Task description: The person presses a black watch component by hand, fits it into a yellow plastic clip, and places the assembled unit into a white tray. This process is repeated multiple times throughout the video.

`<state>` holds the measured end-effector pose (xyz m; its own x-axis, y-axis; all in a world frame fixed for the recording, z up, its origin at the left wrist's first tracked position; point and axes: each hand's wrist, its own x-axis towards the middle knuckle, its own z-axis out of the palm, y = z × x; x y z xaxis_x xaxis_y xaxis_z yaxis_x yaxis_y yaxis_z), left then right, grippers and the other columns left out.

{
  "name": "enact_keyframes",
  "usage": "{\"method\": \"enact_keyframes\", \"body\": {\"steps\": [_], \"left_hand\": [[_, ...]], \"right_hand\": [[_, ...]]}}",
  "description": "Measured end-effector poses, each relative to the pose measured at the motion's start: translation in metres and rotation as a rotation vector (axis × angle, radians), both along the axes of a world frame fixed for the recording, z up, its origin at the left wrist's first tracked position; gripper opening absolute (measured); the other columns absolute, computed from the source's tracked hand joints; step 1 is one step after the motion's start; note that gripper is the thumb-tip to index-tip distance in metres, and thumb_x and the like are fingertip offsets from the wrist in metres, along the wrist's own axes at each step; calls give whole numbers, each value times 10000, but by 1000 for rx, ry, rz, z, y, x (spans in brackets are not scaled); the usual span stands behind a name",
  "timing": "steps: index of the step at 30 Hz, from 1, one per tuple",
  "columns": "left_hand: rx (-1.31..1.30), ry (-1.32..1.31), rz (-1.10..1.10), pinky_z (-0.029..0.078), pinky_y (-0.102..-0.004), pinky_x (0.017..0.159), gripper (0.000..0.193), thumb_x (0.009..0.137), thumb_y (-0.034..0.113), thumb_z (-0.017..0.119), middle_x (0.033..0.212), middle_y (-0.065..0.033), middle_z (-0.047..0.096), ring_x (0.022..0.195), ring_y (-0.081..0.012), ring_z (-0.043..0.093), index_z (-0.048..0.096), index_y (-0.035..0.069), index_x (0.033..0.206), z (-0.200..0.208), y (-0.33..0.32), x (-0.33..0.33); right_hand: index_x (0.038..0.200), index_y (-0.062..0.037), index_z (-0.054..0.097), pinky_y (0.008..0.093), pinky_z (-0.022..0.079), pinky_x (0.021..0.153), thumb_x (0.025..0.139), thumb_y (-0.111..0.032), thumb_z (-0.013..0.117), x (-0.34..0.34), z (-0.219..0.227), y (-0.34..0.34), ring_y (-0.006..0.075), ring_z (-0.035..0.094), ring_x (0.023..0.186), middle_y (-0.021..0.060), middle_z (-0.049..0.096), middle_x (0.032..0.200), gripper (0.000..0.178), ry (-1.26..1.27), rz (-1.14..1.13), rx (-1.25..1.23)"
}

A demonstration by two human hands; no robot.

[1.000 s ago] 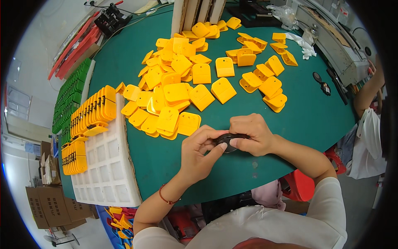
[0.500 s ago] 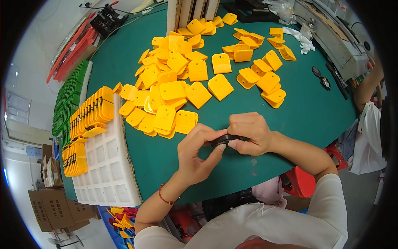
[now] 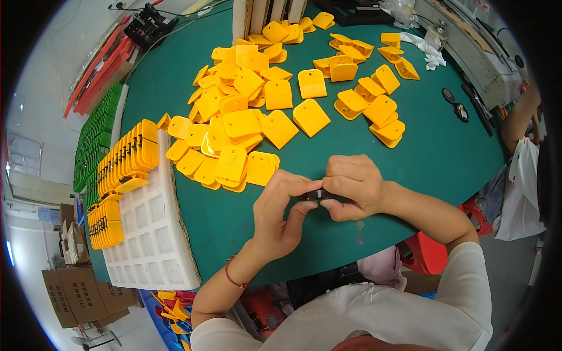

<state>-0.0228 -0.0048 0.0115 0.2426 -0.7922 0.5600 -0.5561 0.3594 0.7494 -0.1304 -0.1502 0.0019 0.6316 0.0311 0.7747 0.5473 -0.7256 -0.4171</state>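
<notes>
I am looking down at a small factory assembly bench, a workshop rather than a home. The green table (image 3: 445,158) carries a heap of identical yellow plastic parts (image 3: 246,123) from ten to one o'clock, far too many for anything but batch work. At nine o'clock a white foam tray (image 3: 155,245) holds more yellow parts stood on edge in rows (image 3: 126,155), and beside it I see stacked green parts (image 3: 96,140) and red ones (image 3: 99,67). Cardboard cartons (image 3: 79,292) sit on the floor at seven o'clock. At two o'clock another person's arm (image 3: 521,114) rests by the table's edge, near a machine (image 3: 468,41).
</notes>
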Motion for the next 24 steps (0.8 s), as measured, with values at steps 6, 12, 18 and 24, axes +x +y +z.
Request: {"method": "enact_keyframes", "body": {"steps": [6, 12, 18, 24], "left_hand": [[238, 311, 47, 438, -223, 744, 323, 678, -73, 633, 863, -73, 537, 844, -128, 536, 527, 8, 972, 1, 0, 1], [360, 979, -6, 423, -224, 799, 363, 727, -81, 584, 926, -55, 521, 872, -107, 517, 456, -17, 1061, 1, -3, 4], [239, 973, 42, 446, -227, 776, 232, 742, -58, 590, 934, -82, 541, 870, -115, 538, 462, 1, 927, 4, -2, 5], [257, 955, 0, 467, -222, 762, 229, 755, -50, 589, 947, -102, 538, 861, -120, 554, 464, -10, 943, 0, -2, 4]], "right_hand": [[797, -42, 507, 255, 353, 437, 654, -111, 653, 2, -3, 2, 171, 436, 526, 56, 429, 670, 216, 151, -93, 241], [1024, -46, 442, 198, 355, 507, 724, -158, 648, 1, -3, 1, 108, 438, 642, 53, 435, 833, 380, 252, -60, 504], [1048, -43, 435, 223, 365, 529, 752, -185, 618, 1, -3, 2, 127, 449, 667, 69, 450, 882, 376, 308, -19, 429], [943, -22, 487, 224, 350, 521, 792, -152, 570, 2, -3, 4, 108, 440, 601, 44, 478, 778, 216, 419, -28, 453]]}}
